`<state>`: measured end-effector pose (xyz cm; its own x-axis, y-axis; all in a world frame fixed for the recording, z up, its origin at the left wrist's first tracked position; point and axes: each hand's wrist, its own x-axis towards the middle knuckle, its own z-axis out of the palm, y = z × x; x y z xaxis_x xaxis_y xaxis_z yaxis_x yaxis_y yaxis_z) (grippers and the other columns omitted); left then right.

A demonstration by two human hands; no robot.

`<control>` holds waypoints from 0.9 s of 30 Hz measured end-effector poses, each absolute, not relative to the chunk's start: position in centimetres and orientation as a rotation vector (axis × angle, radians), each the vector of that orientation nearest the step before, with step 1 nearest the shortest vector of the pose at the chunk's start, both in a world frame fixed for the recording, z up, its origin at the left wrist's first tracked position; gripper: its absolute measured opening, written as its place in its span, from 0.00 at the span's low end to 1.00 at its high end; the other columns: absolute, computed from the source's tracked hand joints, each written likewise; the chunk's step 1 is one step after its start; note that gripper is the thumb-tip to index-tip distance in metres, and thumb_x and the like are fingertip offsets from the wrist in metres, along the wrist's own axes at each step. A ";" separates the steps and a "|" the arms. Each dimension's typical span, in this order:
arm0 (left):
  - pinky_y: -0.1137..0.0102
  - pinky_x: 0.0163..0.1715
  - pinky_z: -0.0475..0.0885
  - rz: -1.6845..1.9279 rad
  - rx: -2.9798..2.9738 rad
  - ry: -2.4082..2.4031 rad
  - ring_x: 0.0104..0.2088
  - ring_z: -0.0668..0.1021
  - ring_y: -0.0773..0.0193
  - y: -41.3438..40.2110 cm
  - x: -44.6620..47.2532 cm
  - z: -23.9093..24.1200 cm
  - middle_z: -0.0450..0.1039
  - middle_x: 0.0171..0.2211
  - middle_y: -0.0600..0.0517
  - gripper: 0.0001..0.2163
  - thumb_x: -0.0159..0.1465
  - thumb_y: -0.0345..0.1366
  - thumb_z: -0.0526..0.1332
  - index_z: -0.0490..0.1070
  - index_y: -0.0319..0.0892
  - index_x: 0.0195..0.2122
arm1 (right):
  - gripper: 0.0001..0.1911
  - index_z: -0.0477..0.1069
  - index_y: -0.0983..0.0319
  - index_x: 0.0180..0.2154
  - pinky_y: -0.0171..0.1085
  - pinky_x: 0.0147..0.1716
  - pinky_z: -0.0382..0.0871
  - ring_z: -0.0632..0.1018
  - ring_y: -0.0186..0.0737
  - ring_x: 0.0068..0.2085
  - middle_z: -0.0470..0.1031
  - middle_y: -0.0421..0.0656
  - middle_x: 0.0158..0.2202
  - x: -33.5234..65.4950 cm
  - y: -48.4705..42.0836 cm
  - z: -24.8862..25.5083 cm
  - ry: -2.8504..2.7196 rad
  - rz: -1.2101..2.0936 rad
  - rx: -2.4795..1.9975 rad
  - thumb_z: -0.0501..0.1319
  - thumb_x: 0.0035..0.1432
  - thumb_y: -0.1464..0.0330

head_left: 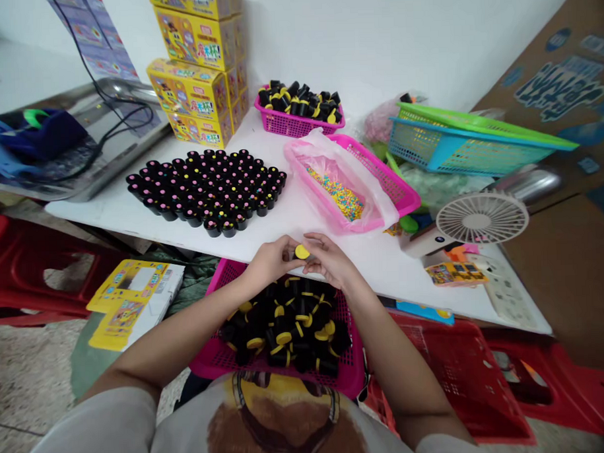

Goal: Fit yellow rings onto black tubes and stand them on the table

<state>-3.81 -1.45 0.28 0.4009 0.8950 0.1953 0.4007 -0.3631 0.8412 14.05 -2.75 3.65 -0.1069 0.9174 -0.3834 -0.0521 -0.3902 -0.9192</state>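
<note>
Between the fingers of both hands, over the table's front edge, is a small cup with a yellow lid (301,251) facing up; its body is mostly hidden. My left hand (269,262) grips it from the left, and my right hand (331,260) has its fingers curled around the right side. Just below them, on my lap, a magenta basket (207,358) holds many black cups with yellow lids (283,337). Beyond my hands on the white table stand rows of open black cups (201,187) with small pink and yellow pieces showing in them.
Right of the rows, a pink basket (404,195) holds a bag of colourful beads (338,195). Another basket (298,124) of black cups stands behind. Yellow boxes (198,91) are stacked at the back. A small fan (480,220) and blue basket (442,145) are on the right.
</note>
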 end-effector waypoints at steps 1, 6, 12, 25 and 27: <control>0.74 0.27 0.65 0.871 1.944 1.107 0.24 0.73 0.68 -1.5 -3.8 0.2 0.72 0.24 0.60 0.14 0.61 0.41 0.71 0.72 0.42 0.43 | 0.23 0.64 0.56 0.50 0.33 0.23 0.79 0.76 0.29 0.21 0.74 0.35 0.33 14.1 -2.7 3.8 -1.015 1.605 -1.391 0.71 0.58 0.58; 0.74 0.28 0.67 0.922 2.040 1.096 0.24 0.73 0.67 -1.8 -3.9 -0.3 0.70 0.24 0.61 0.16 0.66 0.44 0.68 0.71 0.45 0.50 | 0.25 0.65 0.55 0.50 0.32 0.23 0.79 0.75 0.29 0.22 0.71 0.32 0.30 14.2 -2.3 3.7 -1.081 1.580 -1.386 0.72 0.56 0.57; 0.74 0.28 0.68 0.947 2.195 1.040 0.24 0.74 0.66 -1.6 -4.2 -0.6 0.70 0.24 0.58 0.15 0.68 0.51 0.64 0.73 0.43 0.41 | 0.25 0.65 0.56 0.49 0.33 0.18 0.72 0.75 0.31 0.19 0.75 0.37 0.34 14.0 -3.3 3.3 -1.169 1.448 -1.502 0.69 0.58 0.51; 0.62 0.50 0.78 0.447 2.139 0.966 0.47 0.83 0.55 -7.0 -6.2 4.6 0.80 0.48 0.49 0.33 0.54 0.35 0.77 0.70 0.52 0.60 | 0.14 0.84 0.60 0.43 0.36 0.39 0.70 0.82 0.45 0.39 0.85 0.47 0.41 21.0 10.3 11.5 -2.396 0.231 -1.860 0.65 0.55 0.74; 0.60 0.52 0.77 0.408 2.185 0.921 0.50 0.81 0.52 -7.0 -7.0 5.2 0.79 0.50 0.47 0.37 0.50 0.40 0.80 0.71 0.53 0.61 | 0.15 0.85 0.58 0.41 0.35 0.36 0.69 0.81 0.44 0.36 0.85 0.44 0.36 21.1 11.6 10.1 -2.454 0.261 -1.820 0.66 0.52 0.76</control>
